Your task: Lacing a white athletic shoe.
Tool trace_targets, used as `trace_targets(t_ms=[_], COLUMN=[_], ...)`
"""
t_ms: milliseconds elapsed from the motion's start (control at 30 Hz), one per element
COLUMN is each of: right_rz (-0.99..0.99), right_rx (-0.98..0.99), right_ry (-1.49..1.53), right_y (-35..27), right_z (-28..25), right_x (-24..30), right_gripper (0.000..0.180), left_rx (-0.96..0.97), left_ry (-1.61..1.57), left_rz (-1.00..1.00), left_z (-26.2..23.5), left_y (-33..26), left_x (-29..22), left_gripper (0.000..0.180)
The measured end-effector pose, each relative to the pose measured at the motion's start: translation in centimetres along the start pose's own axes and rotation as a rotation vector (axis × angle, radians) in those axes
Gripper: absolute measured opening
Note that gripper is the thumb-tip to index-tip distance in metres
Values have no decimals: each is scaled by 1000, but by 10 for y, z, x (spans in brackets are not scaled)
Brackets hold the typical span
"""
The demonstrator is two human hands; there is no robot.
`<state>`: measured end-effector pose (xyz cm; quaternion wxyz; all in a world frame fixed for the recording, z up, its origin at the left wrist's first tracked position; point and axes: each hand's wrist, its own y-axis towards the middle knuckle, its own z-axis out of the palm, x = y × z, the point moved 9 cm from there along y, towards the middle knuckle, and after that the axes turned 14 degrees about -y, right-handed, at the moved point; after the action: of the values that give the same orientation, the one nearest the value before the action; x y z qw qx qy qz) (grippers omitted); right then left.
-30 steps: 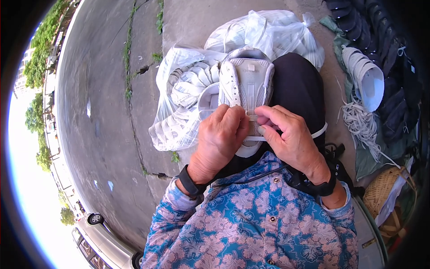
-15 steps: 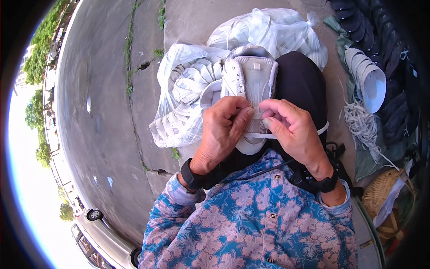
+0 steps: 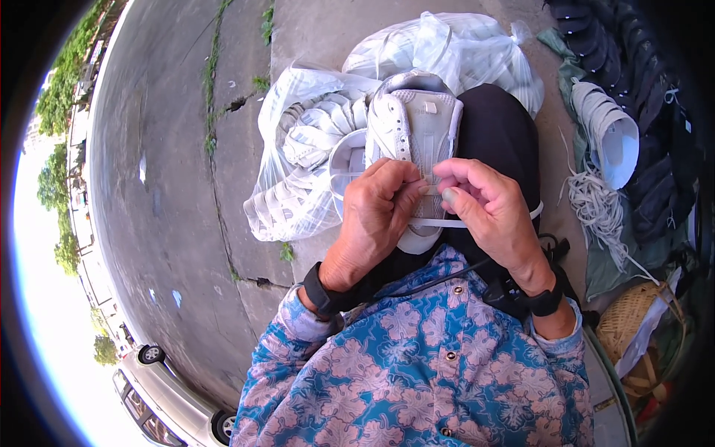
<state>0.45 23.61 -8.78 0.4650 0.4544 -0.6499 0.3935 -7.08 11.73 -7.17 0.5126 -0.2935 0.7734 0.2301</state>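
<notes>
A white-grey sneaker [image 3: 417, 134] rests on my lap, its toe toward me and its tongue showing. My left hand [image 3: 380, 205] is closed in a pinch over the front of the tongue. Opposite it, my right hand [image 3: 484, 205] pinches with thumb and forefinger. A short stretch of white shoelace [image 3: 430, 190] spans the two sets of fingertips. More of the lace passes across the toe below my fingers and loops out over my right thigh. Eyelets show along the sneaker's left side; my hands cover part of its lower front.
Clear plastic bags of white shoe parts [image 3: 298, 212] lie left and beyond. On the right are stacked pale shoe uppers [image 3: 607, 127], a tangled heap of white laces [image 3: 596, 212], dark uppers [image 3: 655, 149] and a wicker basket [image 3: 625, 320]. A silver car [image 3: 171, 395] stands far left.
My fingertips have shifted slightly, and a short piece of lace now shows between them. A lace loop appears left of my left hand. The sneaker stays on my lap.
</notes>
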Motion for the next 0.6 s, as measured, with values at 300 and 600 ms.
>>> trace_targets(t_ms=[300,600], right_rz=[38,38], right_rx=[-17,-15], right_ry=[39,64], right_y=[-4,0], right_z=[-3,-3], right_x=[-5,-4], right_gripper=[19,19], left_rx=[-286,-283], left_ry=[-320,-51], left_rz=[-299,-91], left_z=[-9,-3], left_y=[-13,-10], left_x=[35,12], left_gripper=[13,11])
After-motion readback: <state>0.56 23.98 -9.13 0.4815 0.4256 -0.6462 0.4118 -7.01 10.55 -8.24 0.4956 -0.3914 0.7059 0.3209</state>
